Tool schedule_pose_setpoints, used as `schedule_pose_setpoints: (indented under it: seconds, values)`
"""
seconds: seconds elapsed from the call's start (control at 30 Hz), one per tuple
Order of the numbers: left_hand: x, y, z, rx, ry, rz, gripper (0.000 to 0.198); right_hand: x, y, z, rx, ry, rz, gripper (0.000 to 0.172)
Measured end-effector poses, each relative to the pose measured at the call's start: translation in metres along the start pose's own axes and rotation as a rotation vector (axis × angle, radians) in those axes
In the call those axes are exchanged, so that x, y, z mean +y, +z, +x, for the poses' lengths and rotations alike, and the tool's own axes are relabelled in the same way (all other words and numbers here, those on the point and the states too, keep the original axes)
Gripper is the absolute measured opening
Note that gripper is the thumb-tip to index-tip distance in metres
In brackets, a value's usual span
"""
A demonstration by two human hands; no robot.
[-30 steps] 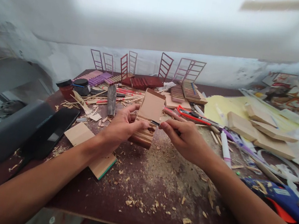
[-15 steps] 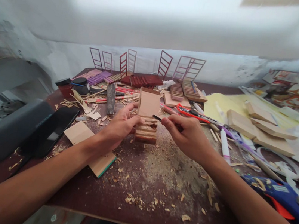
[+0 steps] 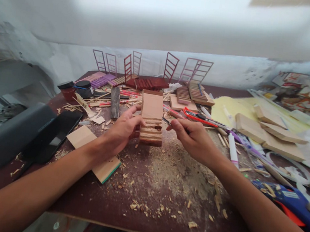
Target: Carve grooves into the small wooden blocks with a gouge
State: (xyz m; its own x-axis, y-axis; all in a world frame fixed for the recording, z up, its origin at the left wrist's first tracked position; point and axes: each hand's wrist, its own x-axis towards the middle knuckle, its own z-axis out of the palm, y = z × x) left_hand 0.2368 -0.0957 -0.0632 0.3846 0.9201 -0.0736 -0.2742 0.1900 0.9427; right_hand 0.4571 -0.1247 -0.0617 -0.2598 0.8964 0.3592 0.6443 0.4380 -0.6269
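My left hand (image 3: 126, 127) grips the left edge of a small wooden block (image 3: 152, 108), tilted up above the table. Its upper part is flat and smooth; the lower part is cut in ridges like steps, with a dark rough hollow near the right side. In my right hand (image 3: 189, 135), fingers closed, is a thin tool with a short dark metal blade (image 3: 166, 121), probably a carving knife. The blade tip is close to the block's right edge; whether it touches I cannot tell. Most of the handle is hidden in my fist.
Wood shavings litter the brown table (image 3: 167, 224). A flat board (image 3: 82, 136) lies under my left wrist, beside a black phone (image 3: 60, 136). Behind stand miniature ladder-like frames (image 3: 171, 67) and a red cutter (image 3: 198, 117). Right are wooden blocks (image 3: 269, 138) and a blue glue gun (image 3: 291, 200).
The block has turned slightly and shifted a little left. My right hand has drawn the blade back from the block's ridged face to just off its right edge.
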Motion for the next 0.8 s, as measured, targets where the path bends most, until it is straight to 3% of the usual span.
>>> schedule_pose_setpoints:
  seconds: [0.27, 0.6, 0.8]
  values:
    - [-0.0002, -0.0011, 0.0003, -0.034, 0.04, -0.01, 0.063, 0.0001, 0.0016, -0.0001, -0.053, -0.067, -0.007, 0.045]
    - [0.0028, -0.0024, 0.0002, 0.053, 0.066, -0.021, 0.062, -0.0078, 0.0008, 0.0002, -0.102, -0.093, -0.004, 0.047]
    - [0.0014, -0.004, 0.0018, 0.034, 0.079, -0.018, 0.064, 0.0001, 0.0014, 0.0006, -0.178, -0.162, -0.034, 0.049]
